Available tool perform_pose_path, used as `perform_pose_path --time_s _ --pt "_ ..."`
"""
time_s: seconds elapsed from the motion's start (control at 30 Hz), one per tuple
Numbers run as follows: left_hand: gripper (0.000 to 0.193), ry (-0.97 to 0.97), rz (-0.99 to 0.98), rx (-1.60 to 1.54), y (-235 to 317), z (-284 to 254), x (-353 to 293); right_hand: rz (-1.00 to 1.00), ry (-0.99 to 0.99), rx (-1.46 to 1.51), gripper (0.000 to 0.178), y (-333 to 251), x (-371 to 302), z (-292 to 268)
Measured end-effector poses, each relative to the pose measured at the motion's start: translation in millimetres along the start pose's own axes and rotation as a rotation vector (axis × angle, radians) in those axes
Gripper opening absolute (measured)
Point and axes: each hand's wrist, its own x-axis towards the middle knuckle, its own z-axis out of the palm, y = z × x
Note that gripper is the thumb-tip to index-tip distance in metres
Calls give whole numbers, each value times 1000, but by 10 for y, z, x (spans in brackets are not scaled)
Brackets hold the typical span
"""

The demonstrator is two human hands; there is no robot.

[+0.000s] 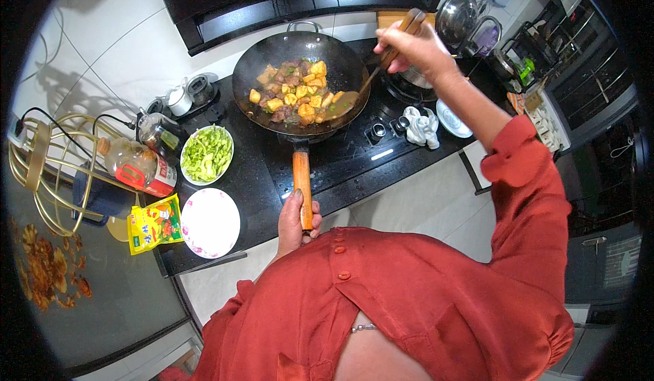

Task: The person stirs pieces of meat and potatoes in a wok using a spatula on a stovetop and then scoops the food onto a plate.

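A dark wok point(258, 54) sits on the black hob, holding chunks of meat and golden, fried-looking pieces point(300, 93) with bits of green. Below its rim, my left hand point(294, 216) is closed round the wok's wooden handle point(301, 176). My right hand point(421, 48), raised at the wok's right, grips the wooden handle of a spatula point(411, 21). The spatula's blade point(343, 103) rests inside the wok at the right edge of the food. My right fingers partly hide its handle.
Left of the wok stand a bowl of chopped green vegetables point(207, 155), a white floral plate point(210, 223), a yellow packet point(155, 224) and a plastic bottle point(139, 166). To the right lie a crumpled white cloth point(422, 127) and a small dish point(452, 118). A lid point(457, 14) leans behind.
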Motion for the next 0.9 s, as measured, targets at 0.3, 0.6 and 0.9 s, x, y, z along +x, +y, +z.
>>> perform_pose_path --time_s 0.3,0.6,0.9 --pt "29 -38 -28 -8 24 36 -29 -90 140 424 16 951 52 557" --pt "27 -19 -46 -82 19 -38 1 -909 -355 -379 7 82 -240 779" --pt "27 -44 -96 -78 128 -35 -40 -235 -66 -22 11 690 579 -145"
